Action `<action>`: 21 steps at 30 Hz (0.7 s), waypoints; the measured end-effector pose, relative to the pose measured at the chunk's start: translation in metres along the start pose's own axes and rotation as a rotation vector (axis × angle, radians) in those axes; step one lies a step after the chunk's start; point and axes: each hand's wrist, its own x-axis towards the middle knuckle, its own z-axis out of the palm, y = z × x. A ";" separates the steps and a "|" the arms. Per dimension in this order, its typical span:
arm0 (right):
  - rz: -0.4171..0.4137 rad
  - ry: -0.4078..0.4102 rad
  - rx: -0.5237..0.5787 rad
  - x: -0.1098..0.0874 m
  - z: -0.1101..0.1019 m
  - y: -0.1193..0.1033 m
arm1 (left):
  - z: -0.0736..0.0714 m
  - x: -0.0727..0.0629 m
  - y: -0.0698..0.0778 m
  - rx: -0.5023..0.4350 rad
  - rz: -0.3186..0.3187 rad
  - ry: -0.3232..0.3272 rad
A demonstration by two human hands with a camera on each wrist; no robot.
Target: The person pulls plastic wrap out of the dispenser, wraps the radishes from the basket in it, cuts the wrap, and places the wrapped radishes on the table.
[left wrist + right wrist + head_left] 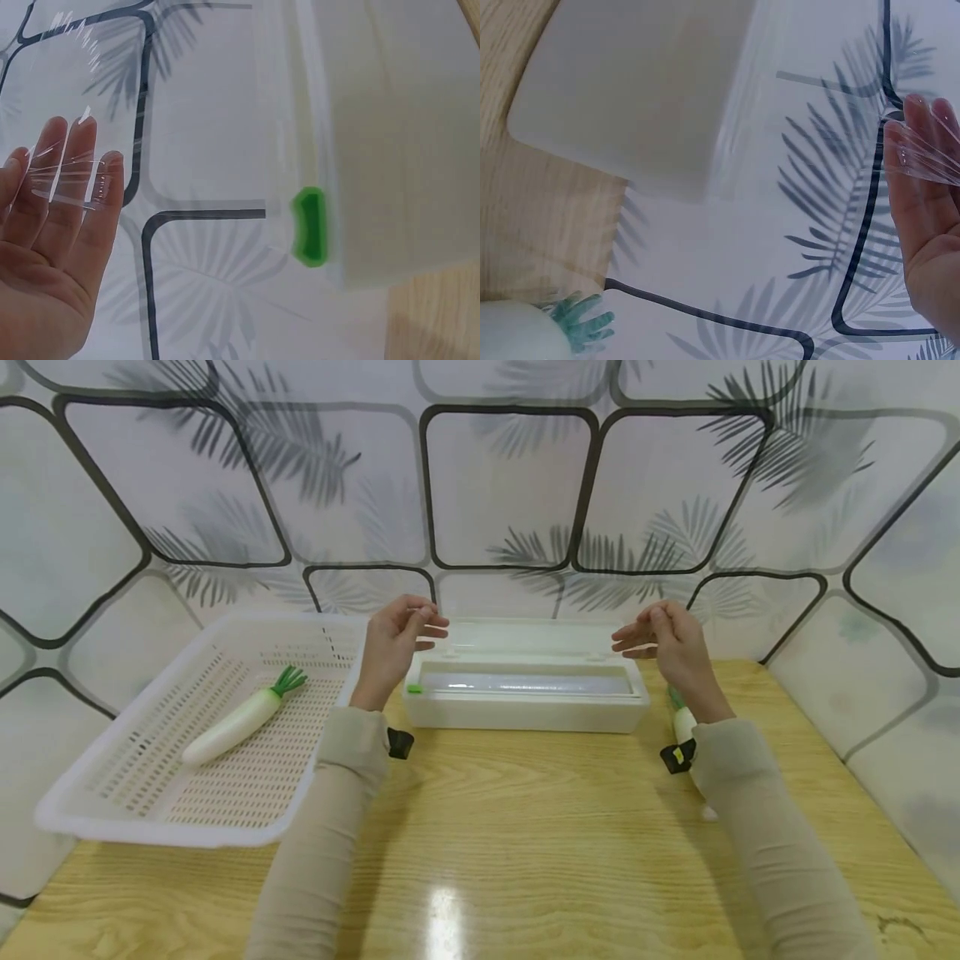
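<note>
A sheet of clear cling film (71,184) spans the space between my raised hands, above a long white cling film dispenser (525,714). My left hand (393,647) pinches one edge of the film between thumb and fingers, at the box's left end. Beyond the right end, my right hand (671,647) pinches the other edge; creases run across its fingertips (896,142). The dispenser's see-through lid (525,639) stands raised at the back, and film shows in the opening. A green slider (416,689) sits at its left front corner.
On the left stands a white plastic basket (63,810) with a white radish (236,727) with green stalks in it. Another radish (684,725) lies right of the dispenser, partly hidden by my right arm. A patterned wall (510,485) rises behind the wooden table (525,827).
</note>
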 end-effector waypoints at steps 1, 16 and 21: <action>-0.004 0.009 0.001 0.001 0.000 -0.001 | 0.000 0.000 0.002 0.000 0.004 0.004; -0.114 0.059 0.011 0.014 -0.003 -0.026 | -0.004 0.001 0.022 -0.017 0.078 0.068; -0.125 0.076 -0.001 0.017 -0.005 -0.033 | -0.005 0.002 0.029 -0.014 0.105 0.066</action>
